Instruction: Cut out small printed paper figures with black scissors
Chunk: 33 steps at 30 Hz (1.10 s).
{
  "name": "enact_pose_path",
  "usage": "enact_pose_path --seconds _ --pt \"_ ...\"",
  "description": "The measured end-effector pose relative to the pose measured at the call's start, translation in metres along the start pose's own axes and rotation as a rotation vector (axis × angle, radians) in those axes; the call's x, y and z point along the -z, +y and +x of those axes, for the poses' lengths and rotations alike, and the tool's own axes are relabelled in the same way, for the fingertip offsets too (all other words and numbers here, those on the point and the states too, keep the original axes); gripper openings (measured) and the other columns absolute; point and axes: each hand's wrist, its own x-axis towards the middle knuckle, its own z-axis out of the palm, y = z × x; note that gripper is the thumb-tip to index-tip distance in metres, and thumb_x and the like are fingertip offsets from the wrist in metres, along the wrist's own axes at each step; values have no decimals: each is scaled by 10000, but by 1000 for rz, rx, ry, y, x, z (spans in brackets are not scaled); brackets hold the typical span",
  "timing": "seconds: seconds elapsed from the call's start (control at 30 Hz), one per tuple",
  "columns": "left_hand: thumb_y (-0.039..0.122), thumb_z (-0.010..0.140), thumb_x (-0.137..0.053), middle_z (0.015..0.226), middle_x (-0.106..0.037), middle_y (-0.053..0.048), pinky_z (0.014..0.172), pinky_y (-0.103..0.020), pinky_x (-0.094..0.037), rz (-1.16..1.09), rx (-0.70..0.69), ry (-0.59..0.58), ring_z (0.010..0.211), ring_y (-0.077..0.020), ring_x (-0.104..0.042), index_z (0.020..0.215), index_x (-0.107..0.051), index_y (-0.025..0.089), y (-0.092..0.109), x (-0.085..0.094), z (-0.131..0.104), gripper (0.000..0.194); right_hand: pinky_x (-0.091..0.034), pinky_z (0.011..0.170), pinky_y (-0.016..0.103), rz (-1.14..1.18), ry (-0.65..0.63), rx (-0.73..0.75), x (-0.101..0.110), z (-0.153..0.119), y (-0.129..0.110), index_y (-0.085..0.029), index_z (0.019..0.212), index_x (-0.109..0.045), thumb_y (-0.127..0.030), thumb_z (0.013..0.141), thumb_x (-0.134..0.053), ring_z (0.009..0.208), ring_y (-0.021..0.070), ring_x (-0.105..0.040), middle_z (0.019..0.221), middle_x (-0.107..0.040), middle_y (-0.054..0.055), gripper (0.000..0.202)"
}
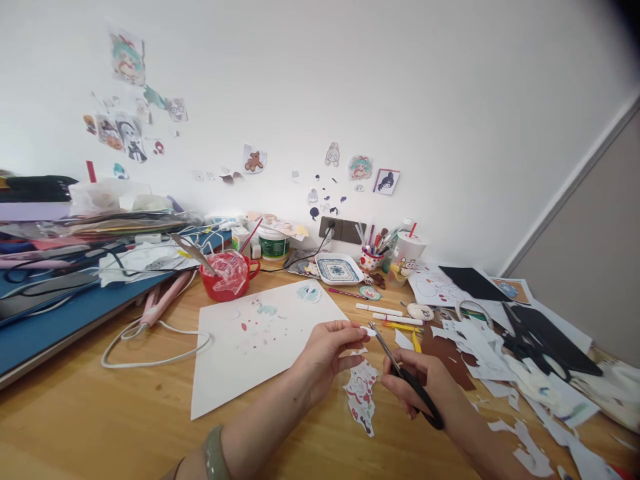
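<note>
Head view: a small white paper piece [369, 331], pinched at its edge by the left hand [325, 350], sits at the tips of black-handled scissors [423, 395] above the tabletop [145, 407]. The left grip is closed to a fingertip pinch; the right hand [427, 373] has its grip wrapped around the handles, though how far the blades are parted cannot be told

The piece looks nearly weightless, thin and flexible, likely to bend, crease or tear under a hard squeeze; a light pinch at the blank margin, away from the blades, would suit it. The scissors look stiff and heavier, best taken by the handle loops. A printed paper scrap [361, 395] with ragged edges lies just below the hands and looks just as easily creased

Beyond, a red cup [213, 288] holds crumpled clear plastic [233, 270], and a spotted cup [369, 262] is packed with pens and brushes [383, 241]. A red straw [413, 230] stands in a lidded drink cup [406, 252]; the contents of the green-labelled tub [274, 248], set behind the patterned square dish [338, 269] and to its left, cannot be made out
</note>
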Motion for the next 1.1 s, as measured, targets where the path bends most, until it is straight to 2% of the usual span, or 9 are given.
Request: enact_pose_path --seconds 0.63,1.1 --pt "272 569 -709 794 -634 -66 613 -204 -418 18 -13 -7 761 -131 -558 707 -622 139 -1 2 2 210 -356 361 179 -3 17 0 1 2 3 -180 664 -494 -353 674 -591 349 62 -391 437 -414 -89 199" --pt "269 570 -709 814 -627 -70 628 -211 -422 30 -35 11 813 -151 -557 735 -614 138 -3 7 7 232 -297 342 184 -59 37 3 2 6 11 -186 649 -505 -383 657 -618 331 66 -377 411 -396 -88 227"
